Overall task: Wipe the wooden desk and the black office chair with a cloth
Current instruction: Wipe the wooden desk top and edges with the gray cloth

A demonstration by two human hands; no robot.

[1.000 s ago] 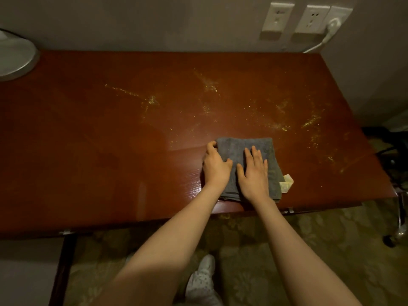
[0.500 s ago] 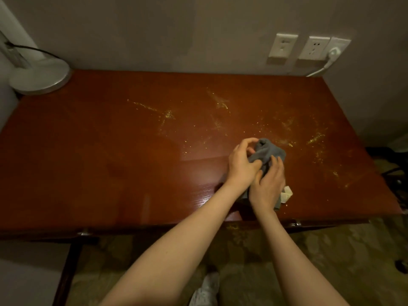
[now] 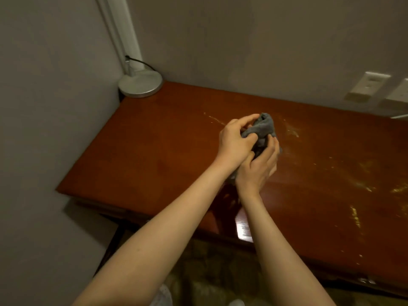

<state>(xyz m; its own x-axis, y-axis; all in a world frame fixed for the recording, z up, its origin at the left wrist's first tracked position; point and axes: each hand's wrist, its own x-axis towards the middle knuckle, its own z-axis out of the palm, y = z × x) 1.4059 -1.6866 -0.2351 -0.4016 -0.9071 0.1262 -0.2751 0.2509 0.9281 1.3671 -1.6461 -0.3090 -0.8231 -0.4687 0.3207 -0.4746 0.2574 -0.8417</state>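
**A:** What are the hands doing?

**B:** Both grip the grey cloth [image 3: 263,128], which is bunched into a wad. The left hand [image 3: 237,144] curls over its top and pinches a fold between thumb and fingers. The right hand [image 3: 257,171] cups it from below, fingers wrapped round the lower part. The wad sits over the middle of the wooden desk [image 3: 154,155]. I cannot tell whether its lowest fold touches the top.

**A:** Anything close by?

**B:** Yellowish specks [image 3: 362,184] and streaks lie scattered over the wood to the right of the hands, and a thin trail runs just behind the cloth. Well apart, in the far left corner, a round white lamp base [image 3: 140,83] stands on the desk. A black cord [image 3: 139,61] enters at its stem.

**A:** And the surface, the room?

**B:** The top is reddish-brown and glossy, with a bright glare patch near the front edge. The desk stands in a corner of grey wall [image 3: 55,107]. There are pale wall plates [image 3: 367,86] on the back wall at the right, and a patterned carpet [image 3: 209,272] below the front edge.

**A:** The arms?

**B:** Both forearms are bare. They reach forward from the bottom and converge, with the left wrist lying against the right hand.
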